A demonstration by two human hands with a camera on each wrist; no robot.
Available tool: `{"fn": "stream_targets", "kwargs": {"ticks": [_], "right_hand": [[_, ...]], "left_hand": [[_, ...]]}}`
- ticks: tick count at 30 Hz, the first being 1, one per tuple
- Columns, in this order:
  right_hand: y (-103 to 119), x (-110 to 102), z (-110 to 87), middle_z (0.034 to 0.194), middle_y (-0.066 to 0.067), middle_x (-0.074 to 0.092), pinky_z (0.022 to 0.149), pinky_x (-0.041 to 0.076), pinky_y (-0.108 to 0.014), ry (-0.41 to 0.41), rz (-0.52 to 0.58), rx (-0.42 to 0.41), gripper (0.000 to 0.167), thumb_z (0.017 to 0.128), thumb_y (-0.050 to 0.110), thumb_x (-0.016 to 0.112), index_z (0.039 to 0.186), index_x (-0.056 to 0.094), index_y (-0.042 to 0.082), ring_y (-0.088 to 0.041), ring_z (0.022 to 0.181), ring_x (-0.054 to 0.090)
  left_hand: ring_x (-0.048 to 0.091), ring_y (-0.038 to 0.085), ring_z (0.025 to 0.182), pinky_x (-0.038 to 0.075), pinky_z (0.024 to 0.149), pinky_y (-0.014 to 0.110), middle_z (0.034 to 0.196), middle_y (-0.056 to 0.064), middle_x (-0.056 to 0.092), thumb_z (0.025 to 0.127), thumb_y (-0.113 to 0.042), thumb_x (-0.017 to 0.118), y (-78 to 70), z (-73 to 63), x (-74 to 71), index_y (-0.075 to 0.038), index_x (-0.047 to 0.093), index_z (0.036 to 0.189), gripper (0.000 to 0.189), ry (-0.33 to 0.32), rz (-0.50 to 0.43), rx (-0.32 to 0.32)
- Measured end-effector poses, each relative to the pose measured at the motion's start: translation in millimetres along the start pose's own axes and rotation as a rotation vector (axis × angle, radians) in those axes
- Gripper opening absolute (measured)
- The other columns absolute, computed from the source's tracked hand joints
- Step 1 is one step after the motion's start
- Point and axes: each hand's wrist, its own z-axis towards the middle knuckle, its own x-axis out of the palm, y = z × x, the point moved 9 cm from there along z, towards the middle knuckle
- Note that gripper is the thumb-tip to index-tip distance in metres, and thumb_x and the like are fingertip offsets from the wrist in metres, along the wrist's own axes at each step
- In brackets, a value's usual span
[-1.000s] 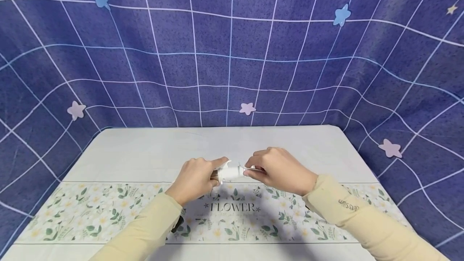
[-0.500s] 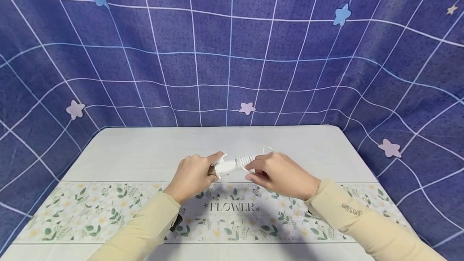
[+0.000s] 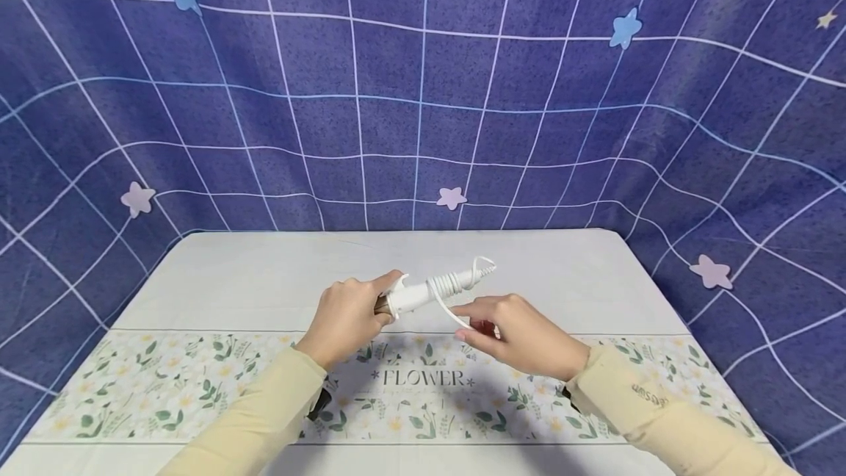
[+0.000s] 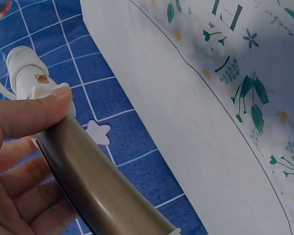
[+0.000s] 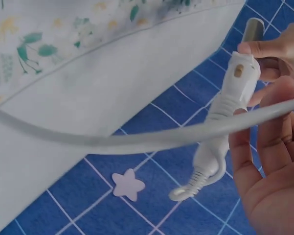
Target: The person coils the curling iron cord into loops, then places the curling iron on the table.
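Note:
A curling iron (image 3: 413, 297) with a white handle and a bronze barrel (image 4: 100, 171) is held up above the table, tilted up to the right. My left hand (image 3: 345, 318) grips it by the barrel, the thumb lying at the clamp lever by the handle. Several turns of white power cord (image 3: 444, 286) are wound round the handle's rear part. At the cord's exit a ribbed sleeve (image 5: 198, 182) bends into a loop. My right hand (image 3: 522, 336), lower and to the right, pinches a stretch of loose cord (image 5: 137, 144) between thumb and fingers. The plug is not visible.
Below the hands is a white table (image 3: 264, 270) with a floral strip (image 3: 218, 388) marked FLOWER. A blue grid-patterned curtain with stars (image 3: 423, 131) hangs behind and along both sides. A dark strap (image 3: 320, 404) shows beneath the left sleeve.
My right hand has come away from the handle's end, moving down and right with the cord. The wound turns and looped end now show, and the handle tilts up more.

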Motion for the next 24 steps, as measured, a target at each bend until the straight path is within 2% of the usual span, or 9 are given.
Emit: {"fn": "stream_targets", "kwargs": {"ticks": [4,9,14,18,24], "right_hand": [[-4.6,2.7,-6.2,0.073,0.013,0.052,0.06,0.046,-0.023,-0.01,0.049,0.027,0.031,0.104,0.018,0.06,0.126,0.069,-0.003,0.001,0.062,0.044],[-10.7,9.3,-13.4,0.075,0.014,0.053,0.061,0.047,-0.024,-0.003,0.12,0.062,0.029,0.107,0.019,0.054,0.126,0.07,0.004,0.0,0.064,0.046],[-16.6,18.7,-20.5,0.074,0.015,0.055,0.063,0.05,-0.025,0.046,0.203,0.092,0.029,0.108,0.017,0.05,0.126,0.07,0.005,-0.001,0.064,0.054],[-18.4,24.8,-24.4,0.073,0.014,0.057,0.064,0.051,-0.025,0.086,0.243,0.094,0.029,0.109,0.018,0.048,0.124,0.07,0.006,-0.002,0.066,0.056],[-26.8,30.0,-28.5,0.067,0.012,0.05,0.057,0.046,-0.023,0.127,0.286,0.133,0.031,0.109,0.019,0.048,0.126,0.07,0.006,0.001,0.057,0.045]], "left_hand": [[0.057,0.021,0.056,0.049,0.052,0.041,0.072,0.005,0.07,0.076,-0.021,0.09,2.7,0.7,-2.0,-0.016,0.066,0.135,0.064,-0.009,-0.002,-0.016],[0.06,0.023,0.057,0.05,0.053,0.043,0.073,0.005,0.071,0.075,-0.021,0.09,5.5,2.0,-4.0,-0.016,0.066,0.134,0.063,-0.03,-0.004,-0.029],[0.059,0.022,0.057,0.051,0.054,0.043,0.077,0.007,0.072,0.075,-0.021,0.09,9.0,2.7,-4.3,-0.017,0.065,0.135,0.065,-0.03,-0.021,-0.047],[0.057,0.021,0.055,0.05,0.053,0.042,0.073,0.006,0.07,0.076,-0.021,0.09,12.5,2.6,-6.3,-0.018,0.065,0.137,0.066,-0.033,-0.039,-0.069],[0.055,0.018,0.053,0.047,0.051,0.039,0.071,0.005,0.07,0.078,-0.021,0.089,14.0,2.7,-10.2,-0.017,0.064,0.138,0.065,-0.054,-0.054,-0.067]]}}
